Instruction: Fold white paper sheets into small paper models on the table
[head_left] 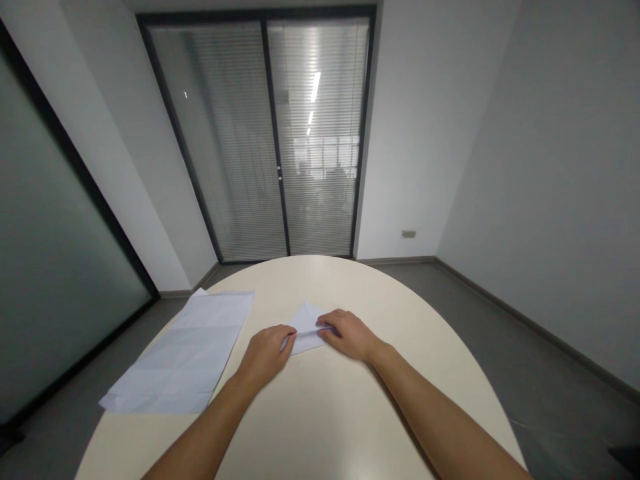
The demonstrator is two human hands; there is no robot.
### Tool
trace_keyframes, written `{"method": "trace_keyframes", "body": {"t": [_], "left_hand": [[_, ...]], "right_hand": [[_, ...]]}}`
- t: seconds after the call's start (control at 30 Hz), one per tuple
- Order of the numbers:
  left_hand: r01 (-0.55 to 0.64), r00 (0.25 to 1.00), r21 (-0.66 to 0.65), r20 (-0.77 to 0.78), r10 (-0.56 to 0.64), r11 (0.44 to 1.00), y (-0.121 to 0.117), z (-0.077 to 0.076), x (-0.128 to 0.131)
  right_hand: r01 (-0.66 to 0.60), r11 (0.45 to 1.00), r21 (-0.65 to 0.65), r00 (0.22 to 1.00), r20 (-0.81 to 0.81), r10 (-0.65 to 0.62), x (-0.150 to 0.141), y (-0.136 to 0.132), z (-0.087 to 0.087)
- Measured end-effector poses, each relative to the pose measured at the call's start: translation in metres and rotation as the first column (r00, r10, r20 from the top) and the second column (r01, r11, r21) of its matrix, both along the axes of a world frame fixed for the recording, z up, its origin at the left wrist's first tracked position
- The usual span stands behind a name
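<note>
A small folded piece of white paper lies on the round cream table, its point facing away from me. My left hand rests on the paper's left end, fingers curled and pressing down on it. My right hand presses on the paper's right side, fingertips along a crease. Both forearms reach in from the bottom edge.
A larger white sheet with fold creases lies on the table's left side, overhanging the edge a little. Beyond the table are grey floor, white walls and a glass sliding door with blinds.
</note>
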State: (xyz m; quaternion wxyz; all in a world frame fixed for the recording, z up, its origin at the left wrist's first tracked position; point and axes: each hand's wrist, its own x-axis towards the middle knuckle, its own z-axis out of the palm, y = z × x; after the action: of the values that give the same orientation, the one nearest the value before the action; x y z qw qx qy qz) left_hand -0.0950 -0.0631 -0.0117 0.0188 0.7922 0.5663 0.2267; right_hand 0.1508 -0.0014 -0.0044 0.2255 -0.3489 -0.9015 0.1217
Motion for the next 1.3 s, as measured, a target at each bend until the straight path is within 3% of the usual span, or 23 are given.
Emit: {"method": "trace_keyframes", "body": {"t": [0.23, 0.53, 0.8, 1.03, 1.13, 1.3], "left_hand": [[-0.051, 0.999, -0.021, -0.019, 0.050, 0.998, 0.000, 0.004, -0.002], [-0.118, 0.993, -0.055, -0.018, 0.117, 0.992, 0.004, -0.001, 0.000], [-0.110, 0.994, -0.043, -0.003, 0.110, 0.993, 0.004, -0.003, -0.002], [-0.021, 0.999, 0.115, 0.049, 0.015, 0.993, 0.007, -0.010, -0.003], [0.018, 0.999, 0.174, 0.026, -0.023, 0.985, 0.010, -0.009, -0.001], [0.045, 0.998, 0.132, -0.047, -0.039, 0.990, 0.012, -0.001, 0.003]], "right_hand": [[0.105, 0.994, -0.042, 0.994, -0.011, -0.105, -0.001, 0.001, 0.001], [0.120, 0.992, -0.039, 0.988, -0.092, -0.124, 0.001, 0.008, -0.012], [0.064, 0.996, 0.065, 0.994, -0.091, -0.058, -0.002, 0.005, -0.007], [0.089, 0.973, 0.214, 0.995, 0.025, -0.096, -0.006, 0.002, -0.001], [0.033, 0.983, 0.178, 0.998, 0.045, -0.042, -0.015, -0.009, 0.002], [-0.091, 0.996, 0.017, 0.992, 0.090, 0.089, -0.028, -0.022, 0.002]]}}
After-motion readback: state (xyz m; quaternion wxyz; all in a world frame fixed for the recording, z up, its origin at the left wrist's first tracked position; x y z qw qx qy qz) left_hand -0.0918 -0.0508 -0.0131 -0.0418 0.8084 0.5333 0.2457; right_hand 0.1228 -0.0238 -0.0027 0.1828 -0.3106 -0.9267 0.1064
